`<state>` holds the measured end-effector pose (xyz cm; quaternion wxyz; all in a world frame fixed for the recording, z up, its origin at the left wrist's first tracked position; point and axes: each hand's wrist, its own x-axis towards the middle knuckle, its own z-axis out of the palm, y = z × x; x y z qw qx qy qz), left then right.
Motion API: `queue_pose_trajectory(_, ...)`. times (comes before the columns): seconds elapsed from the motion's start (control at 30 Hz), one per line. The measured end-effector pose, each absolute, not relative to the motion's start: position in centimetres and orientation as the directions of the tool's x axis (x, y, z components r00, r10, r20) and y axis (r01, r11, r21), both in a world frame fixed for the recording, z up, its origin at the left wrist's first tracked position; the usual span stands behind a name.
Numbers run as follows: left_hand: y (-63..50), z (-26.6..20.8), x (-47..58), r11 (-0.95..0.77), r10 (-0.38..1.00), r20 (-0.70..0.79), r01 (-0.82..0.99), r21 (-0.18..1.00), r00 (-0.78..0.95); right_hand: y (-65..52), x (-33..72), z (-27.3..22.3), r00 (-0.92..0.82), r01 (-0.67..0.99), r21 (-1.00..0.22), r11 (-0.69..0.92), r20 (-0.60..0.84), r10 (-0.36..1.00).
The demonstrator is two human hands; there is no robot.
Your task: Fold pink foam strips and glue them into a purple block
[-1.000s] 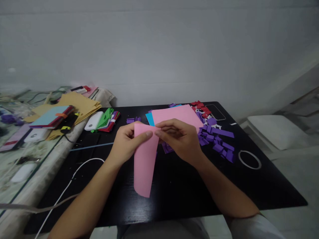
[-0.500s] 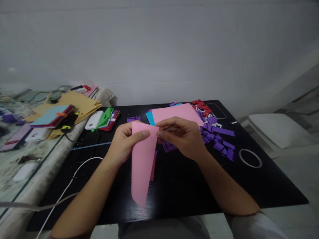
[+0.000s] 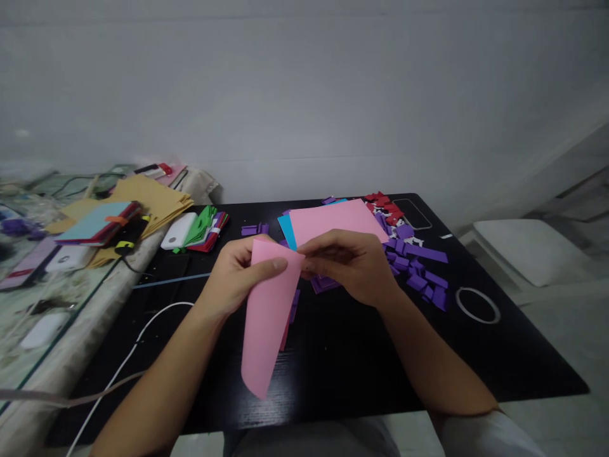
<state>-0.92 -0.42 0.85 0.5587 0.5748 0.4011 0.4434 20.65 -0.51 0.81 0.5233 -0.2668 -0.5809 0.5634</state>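
A sheet of pink paper (image 3: 269, 311), bent over into a loose fold, hangs above the black table between both hands. My left hand (image 3: 235, 273) is closed on its upper left part, thumb lying flat across the front. At the top right corner, the fingertips of my right hand (image 3: 349, 260) pinch the paper's edge. Behind the hands lies another pink sheet (image 3: 337, 219) over a blue sheet (image 3: 287, 230). Purple paper pieces (image 3: 416, 266) are scattered to the right of my right hand, with red paper pieces (image 3: 387, 206) farther back.
On the black table (image 3: 361, 374) lie a roll of tape (image 3: 478, 304), a white device (image 3: 179, 230), a green paper bundle (image 3: 202, 223) and a white cable (image 3: 137, 343). A cluttered glass-topped surface with tan envelopes (image 3: 147, 200) adjoins on the left. A white stool (image 3: 518, 251) stands at right.
The lower end of the pink paper has swung a little to the left and the sheet tilts more. Both hands keep their hold and sit slightly lower in view.
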Motion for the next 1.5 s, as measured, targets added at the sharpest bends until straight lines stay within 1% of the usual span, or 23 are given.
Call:
queue_pose_trajectory(0.2,-0.19,0.70,-1.18,-0.075,0.948,0.068,0.010,0.997,0.309,-0.48,21.02,0.86,-0.334,-0.272,-0.928,0.254,0.339,0.880)
queue_pose_trajectory(0.4,-0.23,0.77,-1.16,-0.056,0.943,0.053,0.001,0.998,0.328,-0.53,21.15,1.03,-0.327,-0.214,-0.942,0.257,0.317,0.891)
queue_pose_trajectory(0.57,-0.44,0.71,-0.81,-0.015,0.953,0.023,-0.029,0.999,0.301,-0.52,21.22,0.97,-0.337,-0.215,-0.933,0.287,0.347,0.875)
queue_pose_trajectory(0.77,-0.39,0.80,-0.77,0.044,0.951,-0.032,-0.032,0.999,0.309,-0.53,21.21,1.10,-0.338,-0.138,-0.930,0.341,0.368,0.866)
queue_pose_trajectory(1.0,-0.31,0.90,-0.77,0.062,0.947,-0.051,-0.023,0.998,0.317,-0.42,21.20,0.93,-0.345,-0.137,-0.938,0.318,0.346,0.872)
queue_pose_trajectory(1.2,-0.31,0.84,-0.98,0.051,0.942,-0.040,-0.025,0.998,0.334,-0.32,21.32,0.83,-0.355,-0.131,-0.920,0.370,0.392,0.849)
queue_pose_trajectory(1.5,-0.26,0.80,-0.83,0.062,0.943,-0.051,-0.024,0.998,0.328,-0.32,21.36,0.77,-0.352,-0.113,-0.908,0.403,0.416,0.839)
